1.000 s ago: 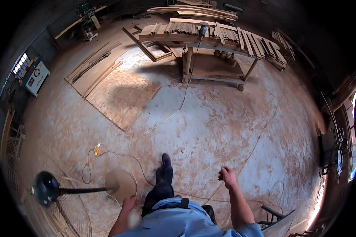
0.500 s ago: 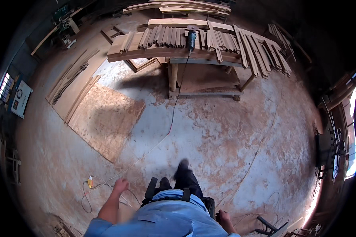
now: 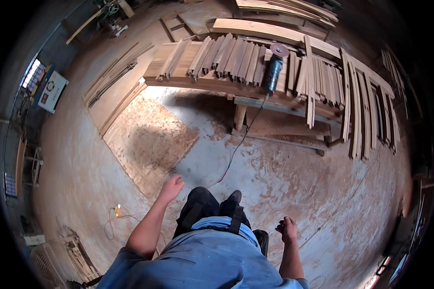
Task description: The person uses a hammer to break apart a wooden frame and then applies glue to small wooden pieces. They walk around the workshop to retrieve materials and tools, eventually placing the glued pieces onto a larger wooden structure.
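Wooden strips are lying side by side across the bench, a dark grinder resting among them. We are facing them from well apart: our left hand is hanging loosely bent, holding nothing; our right hand is hanging half curled, and we cannot tell whether it is pinching anything. The strips are looking laid out; we are touching 0 of them, and what is left isn't showing.

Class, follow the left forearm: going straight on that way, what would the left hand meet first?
The left hand would probably meet the workbench at its near edge; height is unclear, so it might clear that and reach the wooden strips on top.
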Action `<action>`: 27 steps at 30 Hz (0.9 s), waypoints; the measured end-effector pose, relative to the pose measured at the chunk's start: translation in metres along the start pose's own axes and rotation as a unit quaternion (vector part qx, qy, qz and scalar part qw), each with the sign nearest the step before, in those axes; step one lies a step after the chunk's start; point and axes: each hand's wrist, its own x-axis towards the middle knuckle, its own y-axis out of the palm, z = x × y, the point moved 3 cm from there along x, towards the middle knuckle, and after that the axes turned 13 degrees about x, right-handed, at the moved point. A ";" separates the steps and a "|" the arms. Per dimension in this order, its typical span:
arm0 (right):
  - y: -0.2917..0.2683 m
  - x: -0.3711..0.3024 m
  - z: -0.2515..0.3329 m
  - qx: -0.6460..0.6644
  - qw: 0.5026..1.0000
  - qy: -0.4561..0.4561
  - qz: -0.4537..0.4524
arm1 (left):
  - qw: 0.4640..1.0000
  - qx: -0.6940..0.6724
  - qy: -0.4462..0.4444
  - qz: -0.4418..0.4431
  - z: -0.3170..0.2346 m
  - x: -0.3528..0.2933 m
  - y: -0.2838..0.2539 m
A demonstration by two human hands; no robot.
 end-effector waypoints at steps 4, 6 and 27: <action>0.029 0.028 0.042 0.024 1.000 -0.009 0.007 | 0.998 -0.045 0.033 -0.044 -0.059 0.065 -0.026; 0.045 0.033 0.047 0.011 1.000 0.003 -0.017 | 0.989 -0.144 0.003 -0.035 -0.092 0.104 -0.044; 0.264 0.015 0.063 -0.068 0.988 0.088 -0.109 | 0.894 -0.436 -0.091 0.058 -0.214 0.363 -0.142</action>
